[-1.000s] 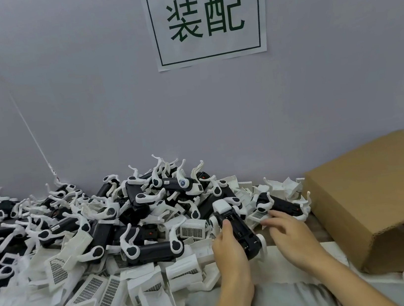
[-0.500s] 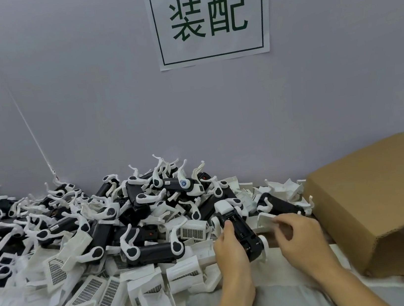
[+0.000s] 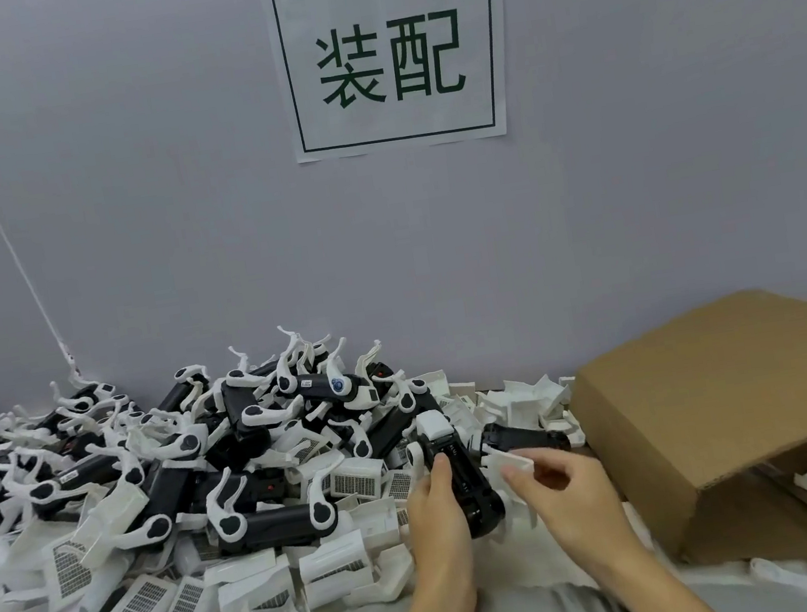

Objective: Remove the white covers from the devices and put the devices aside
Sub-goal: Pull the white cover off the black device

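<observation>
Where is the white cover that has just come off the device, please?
In the head view, right of centre: the right hand pinches the white cover beside the black device, left of the cardboard box.

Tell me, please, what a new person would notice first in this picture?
First the big heap of black devices and loose white covers filling the left side. Above it, a white sign with green characters on the grey wall. In front, two hands: the left hand holds one device, the right hand pinches a white cover.
</observation>
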A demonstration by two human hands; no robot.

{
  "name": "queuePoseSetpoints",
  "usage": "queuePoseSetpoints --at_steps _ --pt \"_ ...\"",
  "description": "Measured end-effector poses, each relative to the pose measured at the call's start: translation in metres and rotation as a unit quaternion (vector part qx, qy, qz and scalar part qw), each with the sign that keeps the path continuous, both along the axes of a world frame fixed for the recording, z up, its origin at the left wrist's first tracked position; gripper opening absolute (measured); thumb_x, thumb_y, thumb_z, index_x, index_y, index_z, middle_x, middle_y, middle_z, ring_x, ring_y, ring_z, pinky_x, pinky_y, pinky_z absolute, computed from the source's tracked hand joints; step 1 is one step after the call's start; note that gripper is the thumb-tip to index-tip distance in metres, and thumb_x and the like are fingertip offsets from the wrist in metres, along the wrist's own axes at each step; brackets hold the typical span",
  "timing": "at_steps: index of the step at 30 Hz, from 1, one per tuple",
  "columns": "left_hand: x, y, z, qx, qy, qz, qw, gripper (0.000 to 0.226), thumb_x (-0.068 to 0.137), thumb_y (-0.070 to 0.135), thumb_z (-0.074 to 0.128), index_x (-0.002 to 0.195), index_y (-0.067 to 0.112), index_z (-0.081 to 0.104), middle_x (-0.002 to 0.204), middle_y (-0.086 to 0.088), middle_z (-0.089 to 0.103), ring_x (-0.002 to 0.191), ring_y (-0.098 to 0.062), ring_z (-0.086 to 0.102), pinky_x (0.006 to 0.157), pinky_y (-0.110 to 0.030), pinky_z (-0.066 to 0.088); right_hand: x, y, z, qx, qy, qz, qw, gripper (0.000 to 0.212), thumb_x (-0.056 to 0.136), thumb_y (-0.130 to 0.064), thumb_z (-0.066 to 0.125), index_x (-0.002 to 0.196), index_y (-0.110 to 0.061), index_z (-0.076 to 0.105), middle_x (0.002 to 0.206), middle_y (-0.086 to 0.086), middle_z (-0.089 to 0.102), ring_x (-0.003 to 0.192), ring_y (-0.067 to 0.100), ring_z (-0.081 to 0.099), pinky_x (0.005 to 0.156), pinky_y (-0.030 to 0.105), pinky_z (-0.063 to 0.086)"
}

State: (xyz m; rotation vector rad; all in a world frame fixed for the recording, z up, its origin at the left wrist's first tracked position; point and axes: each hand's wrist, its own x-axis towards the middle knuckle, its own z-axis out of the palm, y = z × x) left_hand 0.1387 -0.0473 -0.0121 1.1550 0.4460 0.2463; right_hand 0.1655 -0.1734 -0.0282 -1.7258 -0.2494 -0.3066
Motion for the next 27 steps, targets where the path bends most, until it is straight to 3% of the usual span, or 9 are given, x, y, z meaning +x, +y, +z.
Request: queuePoseSetpoints --at_steps 3,6,8,11,14,16,19,22,27 --pt "0.001 -0.001 -0.001 0.005 0.004 0.009 1.0 0.024 0.103 0.035 0.054 0.09 0.021 0.069 0.086 -0.003 0.072 0.079 -0.018 0.07 0.054 -0.024 0.052 -0.008 -0.001 -0.003 0.045 0.009 0.089 0.995 0.01 0.085 -0.018 0.078 0.095 -0.019 0.081 0.085 -0.007 0.078 0.081 0.003 0.071 0.071 0.015 0.05" --pt "0.0 -0.002 0.001 0.012 -0.002 0.012 1.0 0.026 0.103 0.034 0.053 0.088 0.019 0.069 0.089 -0.009 0.072 0.088 -0.028 0.071 0.076 -0.041 0.06 -0.005 -0.004 -0.003 0.068 0.046 0.125 0.989 0.023 0.084 -0.006 0.077 0.105 -0.018 0.078 0.098 0.0 0.079 0.094 0.014 0.073 0.079 0.021 0.054" --pt "-0.002 -0.003 0.003 0.007 -0.007 0.009 1.0 0.028 0.103 0.034 0.053 0.103 0.011 0.07 0.099 -0.014 0.072 0.098 -0.036 0.07 0.091 -0.052 0.057 -0.005 -0.004 -0.004 0.058 0.061 0.128 0.988 0.031 0.083 -0.001 0.077 0.11 -0.017 0.075 0.102 0.001 0.078 0.099 0.018 0.071 0.084 0.026 0.055" --pt "-0.003 -0.003 0.003 0.004 -0.024 -0.005 1.0 0.031 0.104 0.032 0.052 0.116 0.009 0.069 0.114 -0.018 0.072 0.107 -0.038 0.068 0.098 -0.056 0.053 -0.004 -0.002 -0.006 0.037 0.065 0.101 0.992 0.032 0.084 -0.004 0.077 0.112 -0.02 0.072 0.106 -0.001 0.076 0.102 0.015 0.069 0.088 0.027 0.055" --pt "-0.001 -0.003 -0.002 0.023 -0.054 -0.009 0.998 0.021 0.103 0.028 0.055 0.101 0.017 0.073 0.098 -0.009 0.078 0.099 -0.029 0.072 0.094 -0.05 0.056 -0.002 0.001 -0.005 0.062 0.072 0.075 0.993 0.024 0.086 -0.011 0.076 0.106 -0.024 0.071 0.095 -0.006 0.076 0.09 0.007 0.069 0.073 0.019 0.052" --pt "0.0 -0.003 -0.005 0.035 -0.082 -0.024 0.996 0.016 0.103 0.023 0.054 0.102 0.025 0.07 0.087 0.01 0.078 0.09 -0.009 0.073 0.081 -0.03 0.06 -0.001 0.001 -0.005 0.077 0.06 0.055 0.994 0.018 0.087 -0.016 0.076 0.1 -0.027 0.071 0.086 -0.011 0.076 0.08 0.001 0.068 0.066 0.015 0.05" --pt "0.001 -0.002 -0.007 0.069 -0.114 -0.037 0.99 0.018 0.104 0.019 0.054 0.101 0.029 0.068 0.078 0.027 0.074 0.073 0.014 0.067 0.057 -0.004 0.047 0.0 0.0 -0.005 0.091 0.01 0.016 0.996 0.012 0.088 -0.017 0.076 0.093 -0.028 0.075 0.082 -0.012 0.076 0.073 0.002 0.067 0.063 0.014 0.05" --pt "0.001 -0.002 -0.008 0.085 -0.122 -0.048 0.988 0.019 0.103 0.017 0.054 0.1 0.028 0.069 0.082 0.024 0.075 0.075 0.012 0.068 0.057 -0.004 0.047 0.001 0.001 -0.004 0.086 -0.02 -0.033 0.996 0.015 0.087 -0.023 0.076 0.101 -0.026 0.072 0.092 -0.009 0.076 0.083 0.006 0.069 0.07 0.014 0.051" --pt "-0.005 -0.008 -0.003 0.067 -0.112 -0.084 0.988 0.023 0.105 0.028 0.049 0.116 0.029 0.069 0.106 0.003 0.076 0.084 -0.005 0.067 0.05 -0.011 0.043 -0.003 0.009 -0.004 -0.001 -0.09 -0.091 0.992 0.031 0.083 -0.03 0.08 0.106 -0.038 0.061 0.102 -0.019 0.062 0.092 -0.008 0.058 0.073 0.002 0.042"
